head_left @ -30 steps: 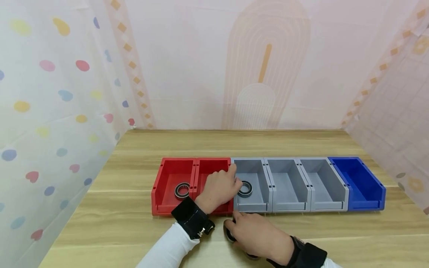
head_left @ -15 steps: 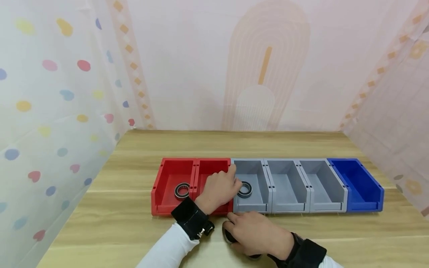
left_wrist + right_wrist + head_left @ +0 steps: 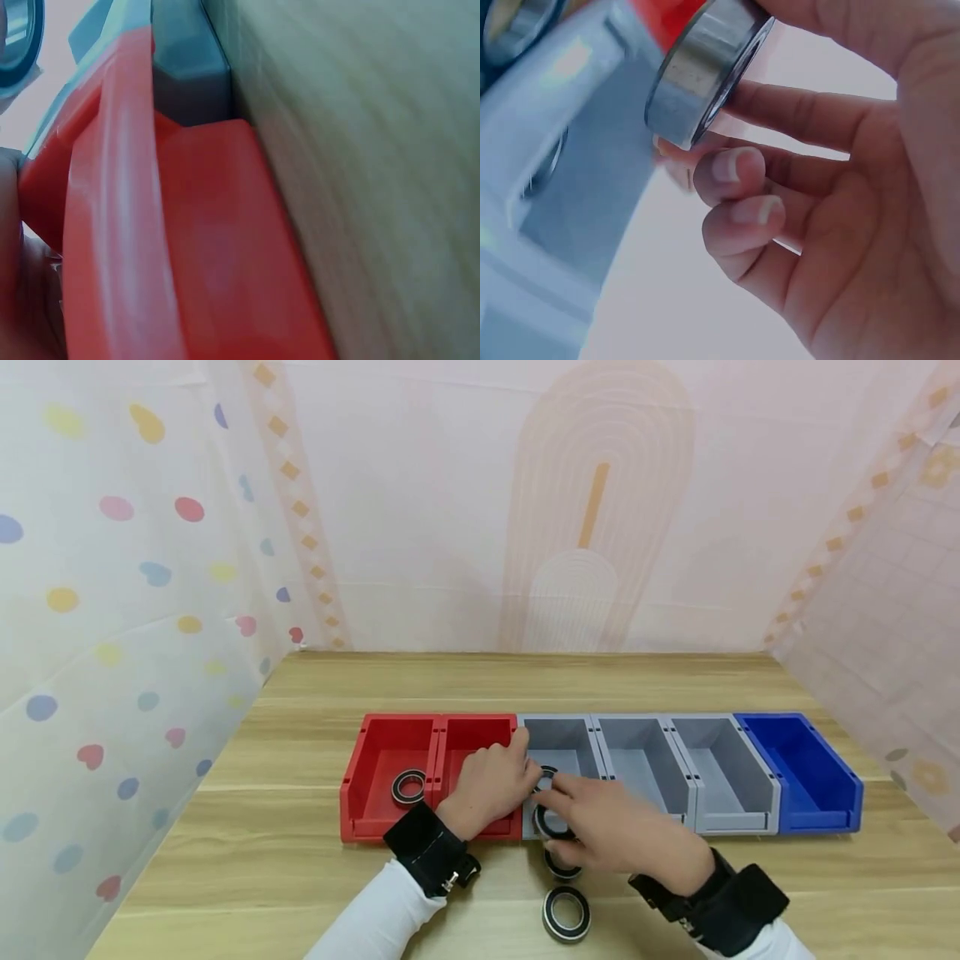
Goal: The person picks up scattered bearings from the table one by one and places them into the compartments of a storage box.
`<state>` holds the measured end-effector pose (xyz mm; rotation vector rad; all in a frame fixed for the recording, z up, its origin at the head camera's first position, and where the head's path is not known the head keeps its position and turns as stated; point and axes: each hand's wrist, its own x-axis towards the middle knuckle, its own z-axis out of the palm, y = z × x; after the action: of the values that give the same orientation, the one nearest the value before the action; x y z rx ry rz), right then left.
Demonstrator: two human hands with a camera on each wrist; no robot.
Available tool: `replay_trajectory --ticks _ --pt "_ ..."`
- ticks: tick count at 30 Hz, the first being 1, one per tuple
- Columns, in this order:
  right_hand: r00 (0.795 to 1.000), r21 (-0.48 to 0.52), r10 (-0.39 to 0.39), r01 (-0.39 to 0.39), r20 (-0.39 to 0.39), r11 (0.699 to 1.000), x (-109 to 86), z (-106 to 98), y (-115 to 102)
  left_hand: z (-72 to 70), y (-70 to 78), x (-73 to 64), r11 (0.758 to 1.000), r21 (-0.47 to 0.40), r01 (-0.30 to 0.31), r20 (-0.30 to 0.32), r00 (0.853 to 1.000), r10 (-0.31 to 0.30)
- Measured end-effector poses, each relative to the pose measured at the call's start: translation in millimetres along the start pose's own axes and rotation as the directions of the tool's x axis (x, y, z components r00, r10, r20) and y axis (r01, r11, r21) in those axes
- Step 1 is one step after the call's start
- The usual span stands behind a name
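Observation:
In the head view my right hand (image 3: pixel 611 827) pinches a ball bearing (image 3: pixel 549 823) over the front lip of the nearest grey bin (image 3: pixel 564 737). Its steel outer ring stands tilted between thumb and fingers in the right wrist view. Another bearing (image 3: pixel 546 774) lies inside that grey bin, partly hidden by my hands. My left hand (image 3: pixel 487 785) grips the wall of the second red bin (image 3: pixel 472 732) beside the grey one, thumb on the grey side; its other fingers are mostly hidden. On the table in front are two more bearings, one (image 3: pixel 566 914) in full view, the other (image 3: pixel 561 867) partly covered.
The leftmost red bin (image 3: pixel 382 743) contains one bearing (image 3: pixel 408 787). To the right stand two more grey bins (image 3: pixel 637 739) and a blue bin (image 3: pixel 802 752), all side by side on the wooden table (image 3: pixel 247 827). Patterned cloth (image 3: pixel 420 527) hangs behind.
My right hand has picked up a bearing from the table and moved up and right to the grey bin, uncovering the bearings below. The left hand has kept its place.

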<state>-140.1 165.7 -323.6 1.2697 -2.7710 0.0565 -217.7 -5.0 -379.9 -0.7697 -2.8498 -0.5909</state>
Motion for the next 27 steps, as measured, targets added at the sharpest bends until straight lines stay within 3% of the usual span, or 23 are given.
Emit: replay_trajectory --ticks 10,20,27 --pt "0.994 0.030 0.100 -0.098 -0.050 0.995 -9.2 -9.0 23.8 0.0 -1.2 0.9 1.000 0.003 -0.014 -0.004 1.000 0.014" --pt "0.968 0.022 0.229 -0.227 -0.107 0.974 -23.8 -15.9 51.8 -1.7 1.6 -0.3 1.000 -0.010 -0.010 -0.013 1.000 0.010" --pt "0.938 0.037 0.342 -0.340 -0.052 0.940 -28.7 -14.7 68.4 -2.8 1.8 -0.6 1.000 -0.010 -0.012 -0.012 1.000 0.012"
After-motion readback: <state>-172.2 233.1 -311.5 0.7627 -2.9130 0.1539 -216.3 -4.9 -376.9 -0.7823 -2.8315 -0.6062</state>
